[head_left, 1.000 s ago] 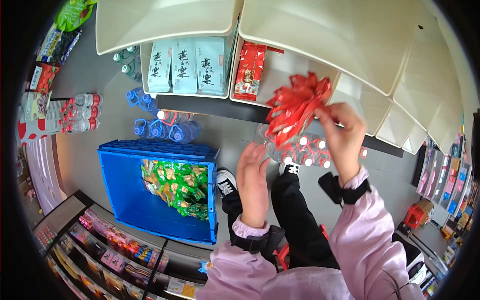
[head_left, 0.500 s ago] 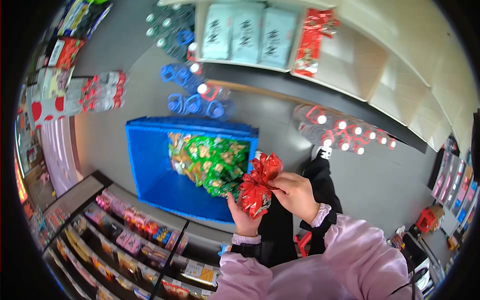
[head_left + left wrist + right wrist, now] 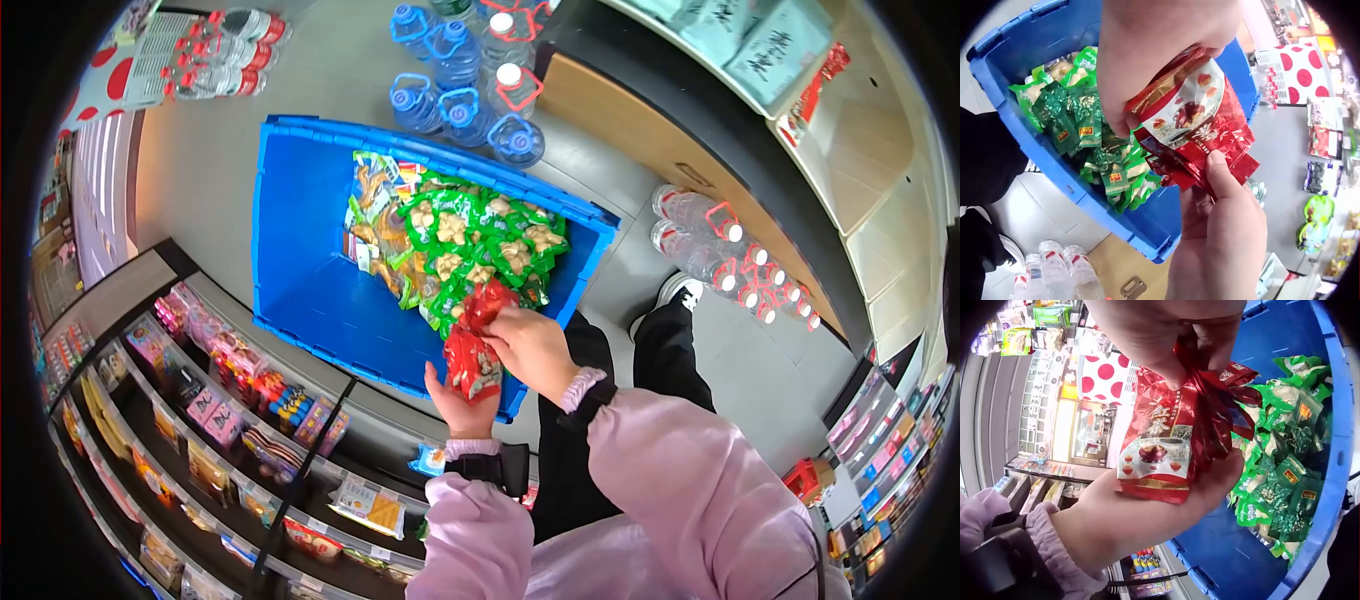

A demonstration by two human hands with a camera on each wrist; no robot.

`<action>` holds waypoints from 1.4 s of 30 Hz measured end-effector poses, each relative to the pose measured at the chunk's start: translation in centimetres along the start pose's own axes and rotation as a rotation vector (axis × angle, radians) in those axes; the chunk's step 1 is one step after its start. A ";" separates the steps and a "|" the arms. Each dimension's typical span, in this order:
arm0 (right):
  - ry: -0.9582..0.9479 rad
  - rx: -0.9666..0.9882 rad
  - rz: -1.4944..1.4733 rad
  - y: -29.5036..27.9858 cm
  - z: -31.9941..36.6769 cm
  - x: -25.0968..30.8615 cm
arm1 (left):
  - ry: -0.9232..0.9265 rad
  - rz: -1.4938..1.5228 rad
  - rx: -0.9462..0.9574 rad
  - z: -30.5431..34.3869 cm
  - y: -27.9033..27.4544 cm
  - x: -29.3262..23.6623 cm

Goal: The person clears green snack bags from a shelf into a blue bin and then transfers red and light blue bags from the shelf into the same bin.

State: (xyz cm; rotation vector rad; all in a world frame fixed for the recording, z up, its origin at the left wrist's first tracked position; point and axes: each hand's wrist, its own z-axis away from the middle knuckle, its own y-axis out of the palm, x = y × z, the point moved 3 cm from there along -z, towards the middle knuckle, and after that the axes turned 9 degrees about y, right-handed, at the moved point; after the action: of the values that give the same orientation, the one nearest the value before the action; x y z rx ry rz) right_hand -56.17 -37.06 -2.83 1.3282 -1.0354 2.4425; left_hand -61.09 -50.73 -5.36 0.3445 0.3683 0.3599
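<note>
A bunch of shiny red tea packets (image 3: 470, 362) is held between my two hands over the near side of a blue crate (image 3: 305, 285). My right hand (image 3: 537, 348) pinches the gathered upper ends. From below, my left hand (image 3: 464, 406) holds the lower ends, its thumb (image 3: 1219, 170) lying on the foil and its fingers behind. A teacup picture shows on the front packet (image 3: 1159, 447) in the right wrist view. Inside the crate lie green snack bags (image 3: 450, 228), with dark green packets (image 3: 1079, 115) and yellowish bags (image 3: 385, 235) among them.
Blue-capped water jugs (image 3: 465, 118) stand beyond the crate. Packs of bottles (image 3: 705, 240) sit at the right against the shelf base. White bins (image 3: 860, 180) hold pale blue pouches (image 3: 775, 60). Snack shelves (image 3: 200, 430) line the near left.
The red packets have moved from the shelf bins leftward to the crate's near side. My left hand now holds them from below, while my right hand keeps its pinch. The view has turned toward the crate.
</note>
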 end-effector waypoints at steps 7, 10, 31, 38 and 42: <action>0.084 -0.133 -0.031 2.8 -6.5 -2.1 | 0.095 -0.073 0.156 -7.6 2.8 -2.4; 0.101 -0.231 -0.033 3.1 -9.0 -3.5 | 0.149 -0.160 0.233 -10.8 4.5 -2.4; 0.176 -0.075 0.142 4.7 -14.4 -8.5 | 0.470 -1.055 0.227 -21.4 4.6 -0.6; 0.183 0.022 0.140 3.6 -14.5 -8.5 | 0.501 -1.245 0.271 -23.1 4.7 -0.9; 0.076 -0.094 0.154 3.5 -13.7 -8.5 | 0.536 -1.236 0.238 -22.9 5.5 -1.0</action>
State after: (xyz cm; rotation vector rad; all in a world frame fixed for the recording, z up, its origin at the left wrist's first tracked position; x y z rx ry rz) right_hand -61.93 -29.39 -16.27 1.1568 -1.2592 2.4965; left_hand -72.79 -40.36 -23.06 0.1924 1.0664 -0.8325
